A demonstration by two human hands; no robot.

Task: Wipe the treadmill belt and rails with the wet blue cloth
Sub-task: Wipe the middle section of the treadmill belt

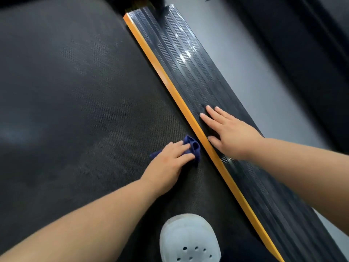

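Head view looks steeply down onto the dark textured rubber treadmill belt [75,95], which fills the left and centre of the picture. Left hand [169,163] is down on that belt, fingers curled over the small crumpled dark blue cloth [192,148] and pressing it flat against the surface, and the cloth bunches out past the fingertips and peeks out again behind the knuckles. That puts the cloth right at the belt's right-hand edge, just beside the long orange strip [188,108] that runs diagonally from the top centre to the bottom right. Whether the cloth actually touches the orange strip, I cannot tell, since it is very close. On the other side of the strip lies the black ribbed side rail [188,72], glossy, with pale highlights in its grooves. Right hand [229,135] rests flat on that rail, palm down, fingers spread and straight, gripping nothing, the thumb lying along the orange strip's edge. Both bare forearms come in from the bottom corners. Down at the bottom centre a pale grey clog-style shoe with round vent holes [188,241] stands on the belt, near the strip. Beyond the rail, a grey floor [264,82] stretches up the right side, with darker, blurred shapes past it in the top right
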